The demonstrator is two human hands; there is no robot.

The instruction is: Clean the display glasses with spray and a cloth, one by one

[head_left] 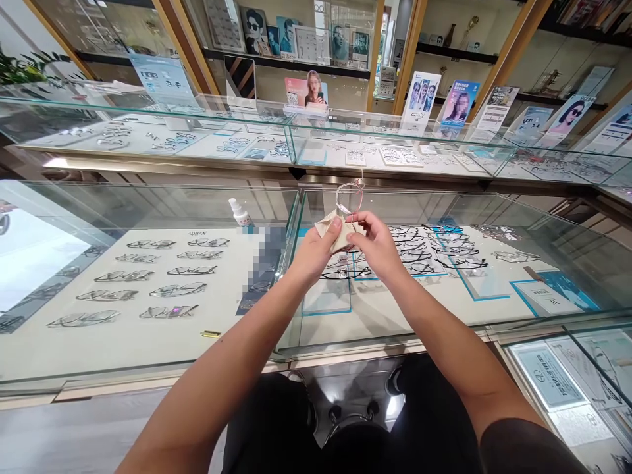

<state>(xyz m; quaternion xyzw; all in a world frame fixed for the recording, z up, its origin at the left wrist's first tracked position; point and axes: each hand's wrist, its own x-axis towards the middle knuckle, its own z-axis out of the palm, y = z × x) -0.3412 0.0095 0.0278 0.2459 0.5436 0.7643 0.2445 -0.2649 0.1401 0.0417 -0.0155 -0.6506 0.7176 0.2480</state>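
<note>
My left hand (318,249) pinches a beige cloth (327,227) with a zigzag edge, thumb on top. Close on its right, my right hand (378,245) has its fingers closed at the cloth and at the lower end of a pair of thin-framed glasses (349,197). The glasses rise upward from between the hands, with part of the frame hidden by the cloth and fingers. Both hands are over the glass display counter. A white spray bottle (239,214) stands on the counter to the left of my hands.
Rows of glasses (186,270) lie inside the left case, and darker frames (417,253) in the right one. A gold-coloured clip (210,334) is near the left case's front. Behind runs a raised glass showcase (296,141) with upright cards. A stool base shows between my legs.
</note>
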